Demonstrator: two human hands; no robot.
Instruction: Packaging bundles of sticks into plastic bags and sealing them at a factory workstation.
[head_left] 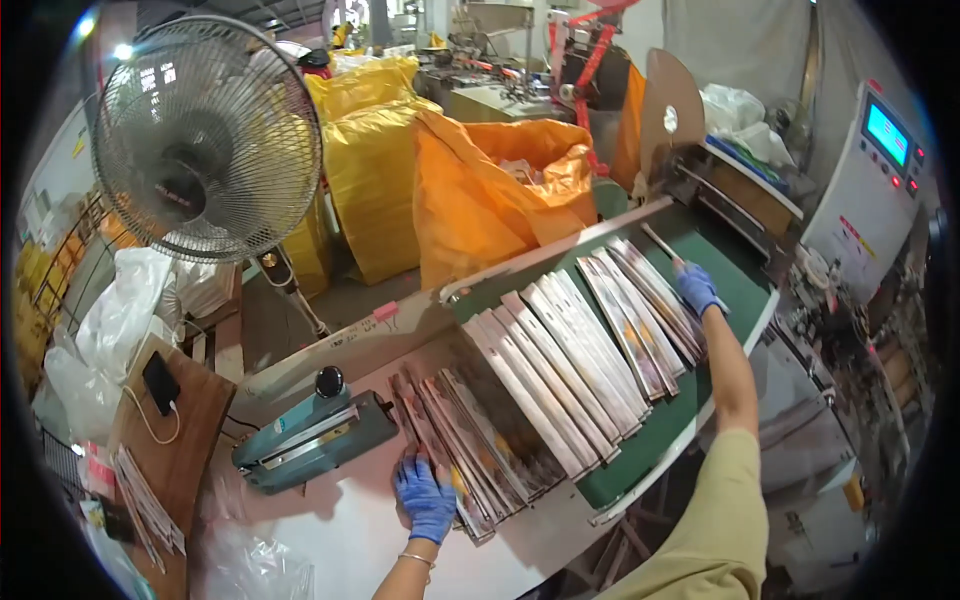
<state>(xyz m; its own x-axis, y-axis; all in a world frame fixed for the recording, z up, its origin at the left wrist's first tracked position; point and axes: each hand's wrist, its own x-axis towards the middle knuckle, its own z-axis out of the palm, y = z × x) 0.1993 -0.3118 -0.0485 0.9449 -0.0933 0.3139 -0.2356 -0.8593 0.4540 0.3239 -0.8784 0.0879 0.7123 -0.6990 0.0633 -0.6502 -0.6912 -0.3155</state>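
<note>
My left hand [426, 500], in a blue glove, lies with fingers stretched out against the left end of a row of thin flat packets [475, 450] on the white table [480, 565]. It is open and grips nothing that I can see. Farther right, my right hand [698, 288], also gloved in blue, is closed over a slim packet [662, 243] at the right end of the line. Several pale, narrow packets [560, 370] stand on edge, leaning side by side, on the green conveyor belt [610, 485]. The fingers partly hide the packet under my right hand.
A teal sealer-like device [315, 440] stands left of the packets. Beyond the table's raised edge are an orange bag [490, 200], a yellow bag [375, 170] and a large fan [205, 140]. A phone [161, 383] lies on a wooden board at left. A control panel [885, 135] rises at right.
</note>
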